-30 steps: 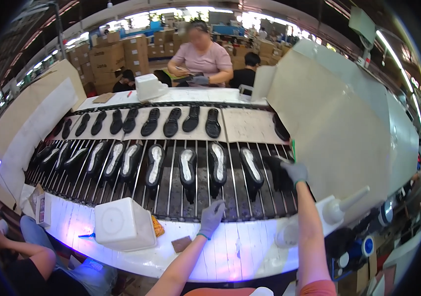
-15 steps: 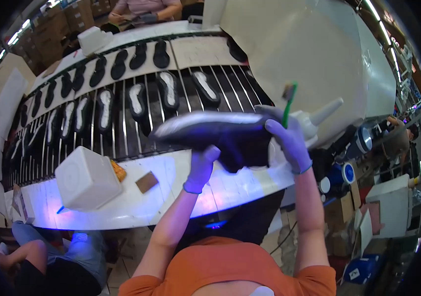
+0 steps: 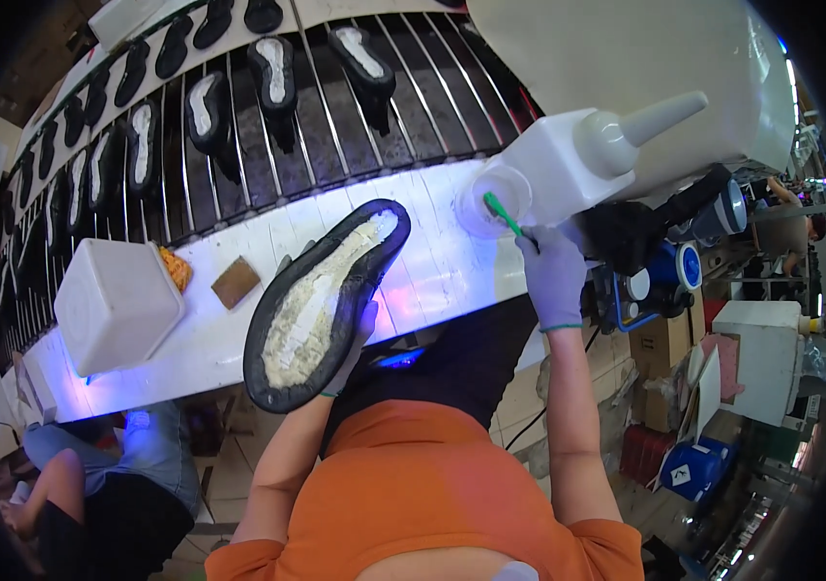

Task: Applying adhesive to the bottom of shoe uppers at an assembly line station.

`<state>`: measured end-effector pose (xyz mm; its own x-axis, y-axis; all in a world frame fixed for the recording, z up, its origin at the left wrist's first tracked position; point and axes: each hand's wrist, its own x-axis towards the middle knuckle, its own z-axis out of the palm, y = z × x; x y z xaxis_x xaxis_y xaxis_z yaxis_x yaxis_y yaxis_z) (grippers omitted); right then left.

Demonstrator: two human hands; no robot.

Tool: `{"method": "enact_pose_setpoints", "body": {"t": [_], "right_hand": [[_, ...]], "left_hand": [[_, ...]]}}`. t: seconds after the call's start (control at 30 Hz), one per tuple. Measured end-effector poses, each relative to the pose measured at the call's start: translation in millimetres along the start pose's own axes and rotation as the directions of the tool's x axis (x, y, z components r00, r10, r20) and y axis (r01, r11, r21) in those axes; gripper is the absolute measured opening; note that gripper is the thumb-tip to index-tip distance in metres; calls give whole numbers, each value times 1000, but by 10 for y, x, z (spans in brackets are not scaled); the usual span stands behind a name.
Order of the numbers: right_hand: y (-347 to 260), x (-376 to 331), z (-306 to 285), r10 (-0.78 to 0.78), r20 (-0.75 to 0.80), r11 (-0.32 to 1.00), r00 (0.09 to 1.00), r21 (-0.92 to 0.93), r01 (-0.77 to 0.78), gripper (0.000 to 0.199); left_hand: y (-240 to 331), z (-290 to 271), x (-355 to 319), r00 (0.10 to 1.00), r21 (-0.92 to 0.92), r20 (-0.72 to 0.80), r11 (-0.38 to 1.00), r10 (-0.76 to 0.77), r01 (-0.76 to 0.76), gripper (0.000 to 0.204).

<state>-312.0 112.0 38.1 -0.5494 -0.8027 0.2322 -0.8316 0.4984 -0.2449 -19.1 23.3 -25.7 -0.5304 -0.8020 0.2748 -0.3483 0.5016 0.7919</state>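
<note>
A slatted conveyor fills the view from nine to twelve o'clock, carrying rows of black soles. Below it runs a white workbench. At the picture's centre the gloved left hand grips a large black shoe sole from beneath, pale inner face up, tilted toward one o'clock. A white box sits at nine o'clock. At two o'clock the gloved right hand is closed around a green brush, its tip in a small white cup.

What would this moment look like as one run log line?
left hand: holds shoe sole | right hand: dips green brush in white cup | surface: white workbench
</note>
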Motion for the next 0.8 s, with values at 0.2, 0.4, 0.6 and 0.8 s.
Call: {"method": "enact_pose_setpoints", "body": {"t": [0.2,0.4,0.6,0.8], "right_hand": [[-153,149,19,42,102,967,994,-253,-15,18],[134,163,8,-87,108,996,990,-5,88,18],[240,-83,239,285,543,255,790,751,-609,28],[173,26,265,116,605,-148,788,795,-589,34]], "left_hand": [[442,-265,98,993,256,115,967,-17,-13,57],[374,-87,176,996,138,-70,989,64,-54,63],[392,77,94,951,56,-273,989,146,-136,70],[352,236,179,862,45,-449,970,235,-241,78]]}}
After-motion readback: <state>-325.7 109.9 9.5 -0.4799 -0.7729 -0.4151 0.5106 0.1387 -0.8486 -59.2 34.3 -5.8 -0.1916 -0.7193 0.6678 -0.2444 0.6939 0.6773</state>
